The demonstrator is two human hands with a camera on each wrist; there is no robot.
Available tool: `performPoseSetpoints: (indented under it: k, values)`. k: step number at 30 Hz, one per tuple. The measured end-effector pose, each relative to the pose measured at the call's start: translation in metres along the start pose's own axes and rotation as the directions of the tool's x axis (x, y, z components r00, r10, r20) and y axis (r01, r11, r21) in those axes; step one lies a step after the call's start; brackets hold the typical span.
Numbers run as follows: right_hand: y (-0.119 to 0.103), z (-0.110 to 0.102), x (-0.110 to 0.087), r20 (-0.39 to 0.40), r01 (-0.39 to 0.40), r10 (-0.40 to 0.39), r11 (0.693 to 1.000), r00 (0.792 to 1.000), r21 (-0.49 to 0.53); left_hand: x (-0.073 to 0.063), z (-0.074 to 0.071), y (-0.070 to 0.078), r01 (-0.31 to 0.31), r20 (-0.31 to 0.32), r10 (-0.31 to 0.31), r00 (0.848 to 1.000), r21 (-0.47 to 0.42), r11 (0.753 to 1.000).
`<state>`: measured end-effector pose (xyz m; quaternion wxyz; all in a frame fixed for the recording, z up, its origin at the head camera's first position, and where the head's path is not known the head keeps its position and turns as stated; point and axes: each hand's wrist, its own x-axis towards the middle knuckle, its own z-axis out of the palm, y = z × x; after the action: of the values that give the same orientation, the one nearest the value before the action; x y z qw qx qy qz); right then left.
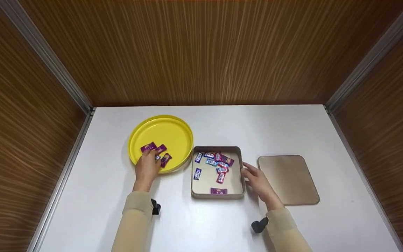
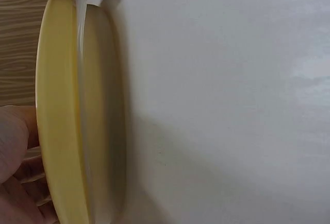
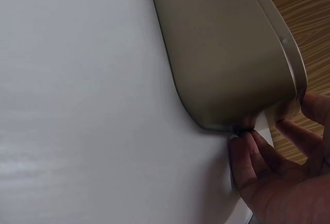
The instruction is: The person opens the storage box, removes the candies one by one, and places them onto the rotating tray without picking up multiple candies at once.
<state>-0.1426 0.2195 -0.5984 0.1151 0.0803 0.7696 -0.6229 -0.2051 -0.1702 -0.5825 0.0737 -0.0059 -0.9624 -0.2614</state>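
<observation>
Left of centre in the head view, we see the left hand [image 1: 146,167] reaching over the near rim of a yellow tray [image 1: 173,134], back of the hand up, fingers bent down among purple-wrapped sweets [image 1: 166,160]. Its fingertips are hidden, a bit of blue wrapper shows beside them, and we cannot tell whether they pinch anything. At centre right, the right hand [image 1: 260,182] has its fingers extended and loosely spread, tips against the right wall of a square tin [image 1: 219,196] holding scattered small sweets [image 1: 211,162]; some overlap, print unreadable to us. The left wrist view cuts that hand at lower left, tray wall hiding the sweets; the right wrist view crops the other at lower right, tin interior hidden.
</observation>
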Motion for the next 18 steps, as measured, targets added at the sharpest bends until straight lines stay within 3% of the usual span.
performPoseSetpoints:
  k: [6, 11, 18]
  values:
    - [-0.002, 0.0, -0.001, 0.006, -0.006, 0.006, 1.0, 1.0, 0.004, 0.003, 0.002, -0.004, -0.007, 0.007, 0.007, 1.0, 0.063, 0.998]
    - [-0.003, 0.0, -0.001, 0.016, -0.013, 0.013, 1.0, 1.0, 0.006, 0.001, 0.001, 0.003, -0.025, -0.025, 0.027, 0.999, 0.079, 0.997]
    - [-0.001, 0.0, 0.001, -0.001, -0.022, 0.022, 1.0, 1.0, 0.004, -0.007, 0.001, 0.031, -0.168, -0.111, 0.172, 0.979, 0.041, 0.985]
